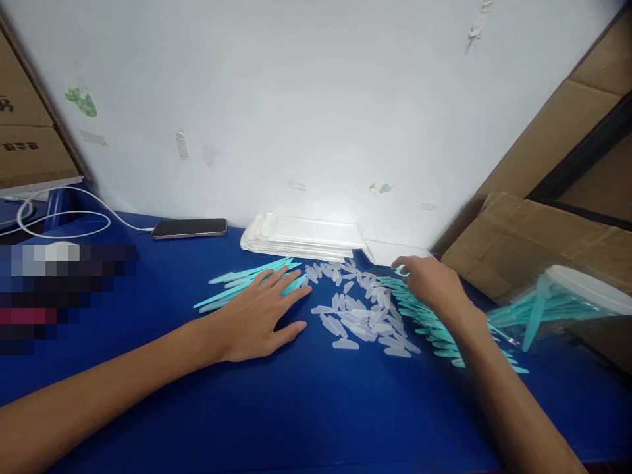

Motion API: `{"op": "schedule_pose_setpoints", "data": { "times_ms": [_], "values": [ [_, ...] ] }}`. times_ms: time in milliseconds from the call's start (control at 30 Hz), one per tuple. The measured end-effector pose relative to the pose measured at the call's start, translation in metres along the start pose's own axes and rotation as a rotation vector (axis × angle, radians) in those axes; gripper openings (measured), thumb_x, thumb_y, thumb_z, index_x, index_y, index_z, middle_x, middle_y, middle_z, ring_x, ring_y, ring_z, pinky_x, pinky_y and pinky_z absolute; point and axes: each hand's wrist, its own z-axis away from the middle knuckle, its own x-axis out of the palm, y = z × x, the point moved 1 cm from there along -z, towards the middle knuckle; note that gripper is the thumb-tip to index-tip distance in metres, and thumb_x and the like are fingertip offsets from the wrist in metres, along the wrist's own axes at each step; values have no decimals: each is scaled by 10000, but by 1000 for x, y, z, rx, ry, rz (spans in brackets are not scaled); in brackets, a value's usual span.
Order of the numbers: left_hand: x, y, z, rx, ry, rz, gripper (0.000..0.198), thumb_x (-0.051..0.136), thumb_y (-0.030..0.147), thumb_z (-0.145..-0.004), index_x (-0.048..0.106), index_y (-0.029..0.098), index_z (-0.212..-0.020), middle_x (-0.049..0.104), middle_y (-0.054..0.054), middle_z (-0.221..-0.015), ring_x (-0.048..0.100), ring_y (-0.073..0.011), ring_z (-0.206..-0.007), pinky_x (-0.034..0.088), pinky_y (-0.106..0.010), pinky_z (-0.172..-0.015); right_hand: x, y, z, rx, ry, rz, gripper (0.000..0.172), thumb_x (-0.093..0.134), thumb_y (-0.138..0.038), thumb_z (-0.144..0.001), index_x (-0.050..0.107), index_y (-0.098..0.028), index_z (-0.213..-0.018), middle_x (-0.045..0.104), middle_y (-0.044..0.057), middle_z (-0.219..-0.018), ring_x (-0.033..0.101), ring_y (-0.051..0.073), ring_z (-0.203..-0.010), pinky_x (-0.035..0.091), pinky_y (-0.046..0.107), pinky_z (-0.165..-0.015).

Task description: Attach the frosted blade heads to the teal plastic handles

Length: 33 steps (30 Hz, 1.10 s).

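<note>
My left hand [261, 316] lies with its fingers spread over a small bunch of slim teal eyebrow razors [222, 299], covering part of them. My right hand [434, 283] is bent down at the far end of a long row of teal razors [434, 332]. Its thumb and fingers pinch together, with a bit of teal showing between them, seemingly the end of one razor. Between both hands, many small translucent blade caps [363, 319] are scattered on the blue table [296, 415].
A stack of white flat packets [306, 237] rests against the wall, a phone [190, 228] on a white cable to its left. At right, a clear tub [567, 299] of teal razors lies tipped beside cardboard [538, 243]. A blurred patch covers the left edge.
</note>
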Motion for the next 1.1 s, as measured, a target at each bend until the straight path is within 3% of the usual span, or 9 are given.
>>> {"op": "schedule_pose_setpoints", "data": {
  "times_ms": [133,300,500,733,867,967,1100],
  "values": [
    [-1,1,-1,-1,-13,-4,655,311,634,-1000,292,297,-1562,172,-70,-1657,105,-367,-1523,166,-616,-1208,3,26,-9,7,-7,-62,295,627,-193,-840,726,-269,-1107,759,57,-1028,683,285,-962,441,317,-647],
    [-1,0,0,-17,-26,4,641,290,628,-1008,272,315,-1567,146,-55,-1662,88,-353,-1527,152,-603,-1218,24,47,-21,-105,-61,-148,291,720,-194,-775,753,-286,-1049,761,21,-953,693,222,-863,475,292,-684],
    [0,-4,1,-18,3,75,603,325,618,-1011,280,365,-1556,173,-2,-1657,113,-338,-1527,131,-588,-1228,37,51,-32,-166,-93,-200,220,732,-218,-773,760,-287,-980,749,3,-875,678,179,-755,453,269,-650],
    [-12,-5,2,-81,-22,168,552,296,597,-1025,287,407,-1543,181,45,-1653,136,-321,-1527,163,-587,-1223,36,50,-37,-182,-118,-245,162,698,-235,-814,732,-251,-971,736,2,-852,662,162,-759,414,253,-645],
    [-13,-8,-7,-40,94,96,514,367,551,-1019,434,346,-1486,367,-13,-1592,250,-342,-1495,230,-617,-1190,31,47,-34,-196,-120,-267,153,668,-257,-844,723,-240,-985,729,10,-901,651,160,-785,394,249,-633],
    [-8,-9,-17,-22,183,46,420,404,472,-1011,617,283,-1320,582,-72,-1394,461,-343,-1343,417,-568,-1070,27,45,-32,-199,-120,-273,151,675,-258,-839,723,-233,-980,726,13,-905,638,158,-773,383,248,-628],
    [-3,-8,-30,-30,215,-8,396,430,430,-993,671,223,-1230,639,-112,-1206,571,-312,-1097,499,-507,-912,23,44,-30,-208,-109,-280,171,683,-255,-841,713,-241,-1010,725,10,-904,633,156,-779,366,243,-627]
  ]
}}
